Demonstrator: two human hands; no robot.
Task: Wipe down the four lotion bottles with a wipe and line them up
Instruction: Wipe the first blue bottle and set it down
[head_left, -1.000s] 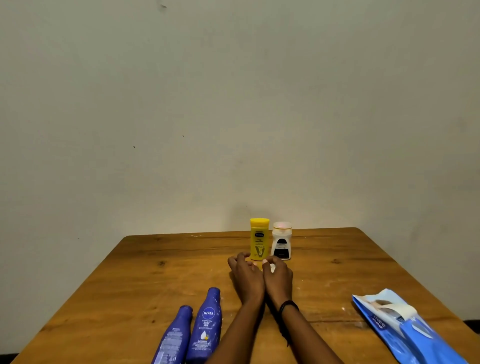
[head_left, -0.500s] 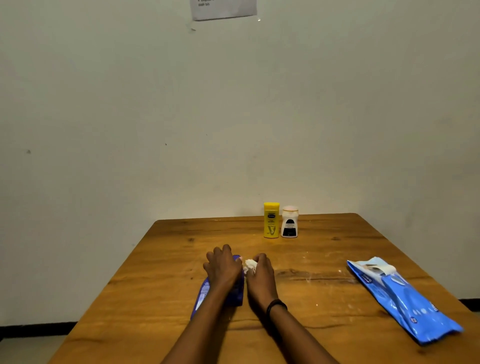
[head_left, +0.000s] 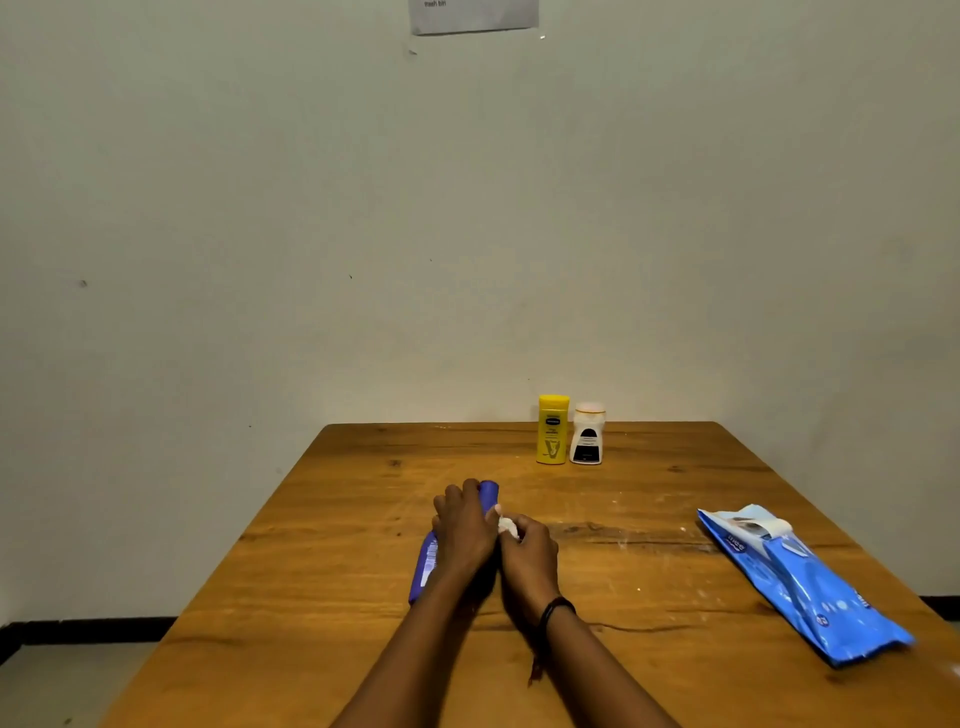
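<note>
We look down at a wooden worktop (head_left: 363, 519) set against a plain wall. A second ago both our hands rested empty-looking near the middle of the worktop with two blue bottles lying untouched close to us; now our left hand (head_left: 464, 530) lies over one blue bottle (head_left: 431, 558), its fingers curled around the neck just below the cap, pinning it where it lies on its side. Our right hand (head_left: 527, 553) is right beside it, touching, with its fingers pinched on a small bunched white wipe (head_left: 508, 527) pressed against the bottle. The second blue bottle is no longer in view; we cannot tell whether it is hidden under our arms. At the far edge, well apart from our hands, a yellow bottle (head_left: 552, 430) and a white bottle (head_left: 587, 434) stand upright just beside each other, already forming the start of a row. To our right lies the blue wipe pack (head_left: 800, 582), its flap peeled open. We judge that wiping has moved on to the third bottle, so the task is about half done; this bottle then needs standing next to the pair at the back, and one more follows.
</note>
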